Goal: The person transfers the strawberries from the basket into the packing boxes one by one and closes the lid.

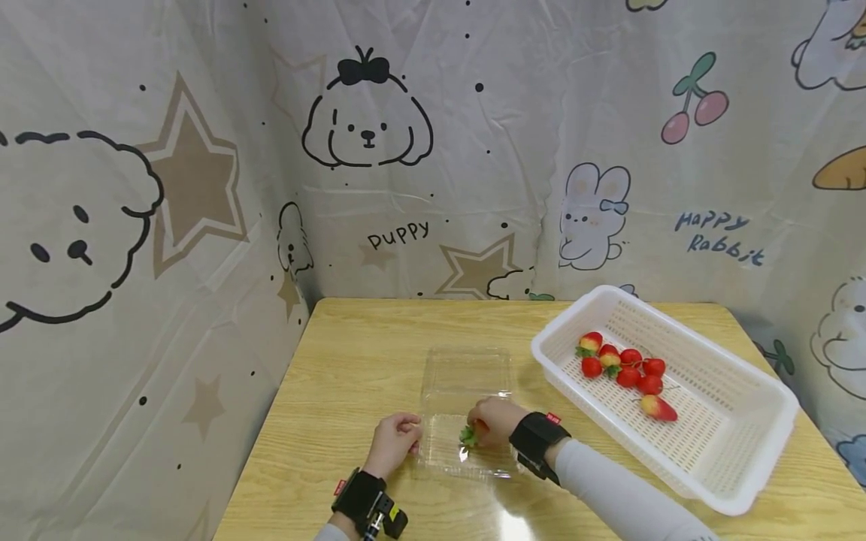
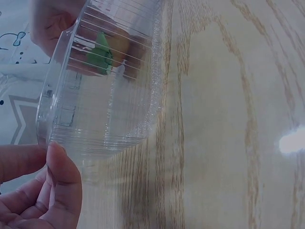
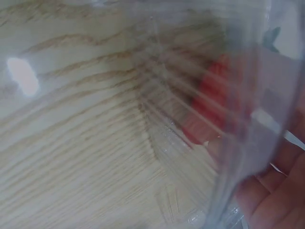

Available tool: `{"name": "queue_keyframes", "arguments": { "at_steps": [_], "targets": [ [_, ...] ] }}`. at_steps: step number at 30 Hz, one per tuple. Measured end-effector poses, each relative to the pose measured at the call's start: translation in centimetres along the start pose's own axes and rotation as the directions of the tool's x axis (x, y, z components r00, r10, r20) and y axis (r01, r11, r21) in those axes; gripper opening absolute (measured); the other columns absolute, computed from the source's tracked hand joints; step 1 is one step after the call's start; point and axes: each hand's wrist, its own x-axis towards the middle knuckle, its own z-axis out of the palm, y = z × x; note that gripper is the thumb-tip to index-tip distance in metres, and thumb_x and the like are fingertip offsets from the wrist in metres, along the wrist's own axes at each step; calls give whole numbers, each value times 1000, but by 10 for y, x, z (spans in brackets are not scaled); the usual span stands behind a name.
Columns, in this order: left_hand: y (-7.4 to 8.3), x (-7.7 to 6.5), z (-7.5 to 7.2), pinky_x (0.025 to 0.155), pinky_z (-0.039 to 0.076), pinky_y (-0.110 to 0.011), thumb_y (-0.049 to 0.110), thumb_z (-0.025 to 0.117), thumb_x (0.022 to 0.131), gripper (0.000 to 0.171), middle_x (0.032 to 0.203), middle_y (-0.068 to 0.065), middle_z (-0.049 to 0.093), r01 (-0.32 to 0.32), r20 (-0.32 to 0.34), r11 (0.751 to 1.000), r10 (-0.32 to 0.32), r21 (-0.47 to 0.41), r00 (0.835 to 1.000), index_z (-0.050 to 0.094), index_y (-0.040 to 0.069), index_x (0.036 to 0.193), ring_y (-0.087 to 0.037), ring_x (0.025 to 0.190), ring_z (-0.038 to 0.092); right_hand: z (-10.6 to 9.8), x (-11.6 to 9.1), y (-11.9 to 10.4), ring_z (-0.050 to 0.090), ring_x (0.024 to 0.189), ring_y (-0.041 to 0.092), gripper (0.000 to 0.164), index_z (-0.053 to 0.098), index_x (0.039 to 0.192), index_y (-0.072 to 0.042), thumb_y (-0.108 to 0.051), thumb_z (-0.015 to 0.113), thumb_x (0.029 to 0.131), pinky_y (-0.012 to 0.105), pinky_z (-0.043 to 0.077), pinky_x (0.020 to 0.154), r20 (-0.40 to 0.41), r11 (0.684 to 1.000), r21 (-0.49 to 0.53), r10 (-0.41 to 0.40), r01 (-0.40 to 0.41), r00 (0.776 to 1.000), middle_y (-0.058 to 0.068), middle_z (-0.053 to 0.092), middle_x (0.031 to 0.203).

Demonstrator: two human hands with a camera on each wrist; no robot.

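Observation:
A clear plastic clamshell box (image 1: 441, 454) lies on the table with its lid (image 1: 467, 368) folded back. My left hand (image 1: 395, 443) pinches the box's left rim between thumb and forefinger, plain in the left wrist view. Inside the box, my right hand (image 1: 499, 421) holds a strawberry (image 3: 209, 102) low over the bottom. Its green leaves (image 1: 467, 436) point left, and through the clear wall the left wrist view shows them with a yellowish part beside them. Fingers hide much of the fruit in the head view.
To the right, a white perforated plastic basket (image 1: 720, 443) stands at an angle. It holds several round red fruits with thin stems (image 1: 628, 376) and a few red-yellow strawberries (image 1: 658, 408). Printed cloth hangs behind and left of the wooden table (image 1: 365, 338).

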Motion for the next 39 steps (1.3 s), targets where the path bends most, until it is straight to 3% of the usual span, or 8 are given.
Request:
{"name": "queue_keyframes", "arguments": {
  "at_steps": [9,15,20,25,27,33,39],
  "targets": [
    [-5,3,1,49,54,-32,-7,57,80,19,66,-4,52,-3,-9,1000,3,-5,1000,57,-17,97,-8,48,53,-1,-1,-2,46,65,7,23,66,84,-9,-9,72,62,17,40,57,13,1000,11,28,-28,1000,-5,52,72],
    [-4,3,0,49,54,-33,-7,57,80,20,66,-4,52,-3,-13,1000,3,-15,1000,56,-17,97,-9,49,53,-14,0,-4,57,83,18,34,65,100,-3,-14,74,70,25,48,73,90,995,71,69,-75,994,5,61,91],
    [-3,2,0,50,55,-37,-7,58,81,20,67,-5,53,-2,-8,1000,2,-18,1000,56,-18,97,-9,49,54,-53,0,-3,56,100,31,37,60,110,-1,-16,71,78,37,48,84,184,971,199,98,-135,978,14,60,108],
    [17,-7,-2,54,55,-44,-9,55,81,20,68,-10,53,9,2,1000,-9,-13,1000,54,-21,97,-9,50,53,-110,-7,3,50,111,39,45,52,124,-3,-18,66,83,47,44,90,235,913,305,203,-270,951,20,53,122],
    [19,-7,-3,54,55,-45,-10,54,81,19,68,-11,53,8,4,1000,-8,-11,1000,53,-21,97,-9,50,53,-131,-13,9,47,113,41,49,49,127,-2,-20,65,84,49,43,91,222,898,320,238,-301,946,23,50,124],
    [-2,1,0,50,54,-33,-7,57,82,20,68,-5,52,16,-2,1000,-16,-11,1000,55,-18,98,-8,49,53,-170,-36,40,43,117,44,56,41,133,0,-24,61,87,53,40,94,119,873,317,351,-371,929,27,45,129],
    [-2,1,-1,50,54,-31,-5,57,82,20,67,-4,52,11,-3,1000,-11,-12,1000,57,-17,98,-7,50,53,-179,-65,69,42,116,45,58,36,136,-1,-23,60,88,55,39,93,44,813,329,495,-480,868,30,40,131]
  ]
}}
